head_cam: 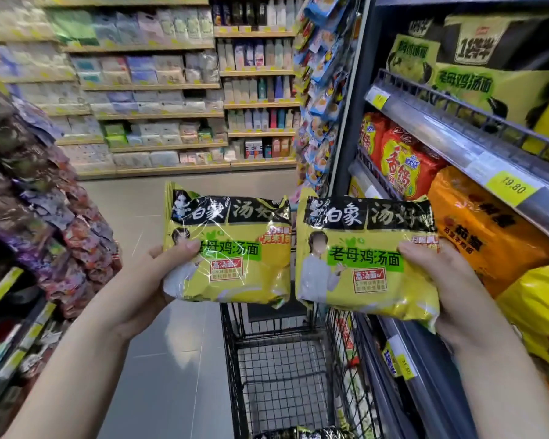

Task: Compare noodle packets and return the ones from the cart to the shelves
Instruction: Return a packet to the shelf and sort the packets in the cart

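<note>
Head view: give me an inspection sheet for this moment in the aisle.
Surface: grey floor; no table.
Job's things: left packet and right packet, same yellow-and-black design, held side by side above the black wire cart; a further packet lies in its bottom.
Clutter: nothing seen.
Hands: left hand grips left packet; right hand grips right packet.
Cables: nothing seen.
Surroundings: noodle shelf right, hanging snack bags left.

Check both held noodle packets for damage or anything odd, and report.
Nothing stands out. The left packet in the left hand has creased, glary film and a crumpled top corner, but no tear shows. The right packet in the right hand looks intact.
</note>
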Motion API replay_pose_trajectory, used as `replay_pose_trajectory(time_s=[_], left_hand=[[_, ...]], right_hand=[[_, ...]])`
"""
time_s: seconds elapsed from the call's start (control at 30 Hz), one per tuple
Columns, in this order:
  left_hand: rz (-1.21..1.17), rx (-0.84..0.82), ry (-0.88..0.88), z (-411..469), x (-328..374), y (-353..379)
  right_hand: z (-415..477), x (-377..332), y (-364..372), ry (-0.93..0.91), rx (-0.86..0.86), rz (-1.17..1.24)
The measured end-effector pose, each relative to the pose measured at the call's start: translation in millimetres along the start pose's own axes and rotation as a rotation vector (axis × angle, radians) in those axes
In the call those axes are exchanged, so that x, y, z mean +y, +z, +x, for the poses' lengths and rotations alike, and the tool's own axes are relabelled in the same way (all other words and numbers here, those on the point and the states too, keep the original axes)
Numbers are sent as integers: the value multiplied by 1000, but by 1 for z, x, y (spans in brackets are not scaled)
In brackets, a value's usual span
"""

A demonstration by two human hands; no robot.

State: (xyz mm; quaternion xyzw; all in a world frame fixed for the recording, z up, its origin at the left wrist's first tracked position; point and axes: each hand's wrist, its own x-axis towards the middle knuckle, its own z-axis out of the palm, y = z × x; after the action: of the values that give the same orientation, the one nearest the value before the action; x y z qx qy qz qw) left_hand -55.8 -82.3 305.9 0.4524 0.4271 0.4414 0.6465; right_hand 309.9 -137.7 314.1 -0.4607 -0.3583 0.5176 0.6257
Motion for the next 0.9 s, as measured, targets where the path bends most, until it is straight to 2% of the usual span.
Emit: replay_pose_trajectory(time_s=[0.2,0.4,0.6,0.9], left_hand=[[7,-7,5,-8,-7,10],[-46,-106,43,-2,-14,28],[-19,-294,12,21,-16,24],[36,-686,-71,18,-26,48]], right_hand=[[-6,3,-3,46,-51,2],[-41,-3,-11,31,37,-33],[-99,-11,-1,-47,242,-86],[-225,6,36,-148,658,-67]])
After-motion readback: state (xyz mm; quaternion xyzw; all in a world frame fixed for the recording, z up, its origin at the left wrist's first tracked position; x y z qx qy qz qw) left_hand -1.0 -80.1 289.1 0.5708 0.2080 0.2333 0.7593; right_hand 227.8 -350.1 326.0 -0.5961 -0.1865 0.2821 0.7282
